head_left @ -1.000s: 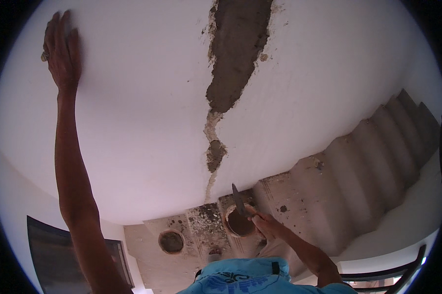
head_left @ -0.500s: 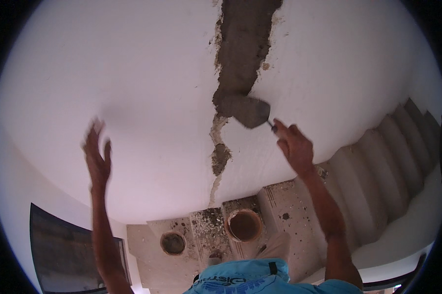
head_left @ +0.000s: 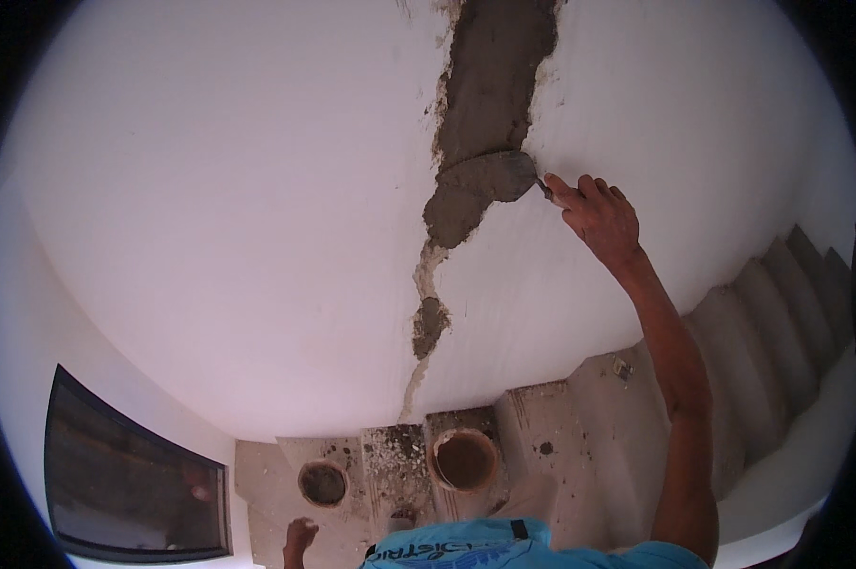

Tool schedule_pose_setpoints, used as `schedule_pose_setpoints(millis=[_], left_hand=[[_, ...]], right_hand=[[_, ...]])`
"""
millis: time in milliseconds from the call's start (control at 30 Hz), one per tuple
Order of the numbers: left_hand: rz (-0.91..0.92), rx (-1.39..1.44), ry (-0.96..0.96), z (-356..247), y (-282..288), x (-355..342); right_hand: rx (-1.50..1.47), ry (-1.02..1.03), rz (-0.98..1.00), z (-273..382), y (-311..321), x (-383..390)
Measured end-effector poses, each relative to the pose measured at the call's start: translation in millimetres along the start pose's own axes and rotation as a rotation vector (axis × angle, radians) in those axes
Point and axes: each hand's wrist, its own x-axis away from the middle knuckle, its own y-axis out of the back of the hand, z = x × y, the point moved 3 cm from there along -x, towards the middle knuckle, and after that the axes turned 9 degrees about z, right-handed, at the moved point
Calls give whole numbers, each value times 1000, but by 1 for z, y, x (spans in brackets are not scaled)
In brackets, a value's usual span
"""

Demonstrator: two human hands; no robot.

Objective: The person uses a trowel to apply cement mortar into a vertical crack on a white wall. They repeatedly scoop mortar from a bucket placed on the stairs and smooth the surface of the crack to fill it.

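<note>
A trowel (head_left: 497,177) lies with its blade against the strip of wet grey mortar (head_left: 496,85) that runs down the white wall (head_left: 257,218). My right hand (head_left: 603,220) is closed round its handle, just right of the strip. Below the blade the mortar narrows, and a rough bare crack (head_left: 429,270) leads down to a smaller grey patch (head_left: 431,327). Low at the left, my left hand (head_left: 300,537) hangs near my body, away from the wall. Its fingers look curled, but they are too small and partly turned away to show whether anything is in them.
Two round buckets stand on the steps at the wall's foot: a larger one (head_left: 493,474) and a smaller one holding grey material (head_left: 323,484). Crumbs of debris (head_left: 396,460) litter the steps between them. Stairs (head_left: 779,322) climb to the right. A dark-framed window (head_left: 134,474) is at lower left.
The trowel has moved up and right along the mortar strip with my right hand. My left hand has dropped from beside the wall to low near my body.
</note>
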Motion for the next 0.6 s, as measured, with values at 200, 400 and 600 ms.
schedule_pose_setpoints(millis=[200,400,600], left_hand=[[-22,6,-63,93,-75,5],[-360,289,-189,52,-78,21],[-269,241,-237,19,-55,4]], right_hand=[[-2,-14,-99,-7,3,-18],[60,-44,-69,-19,6,-24],[11,-71,-45,-42,16,-40]])
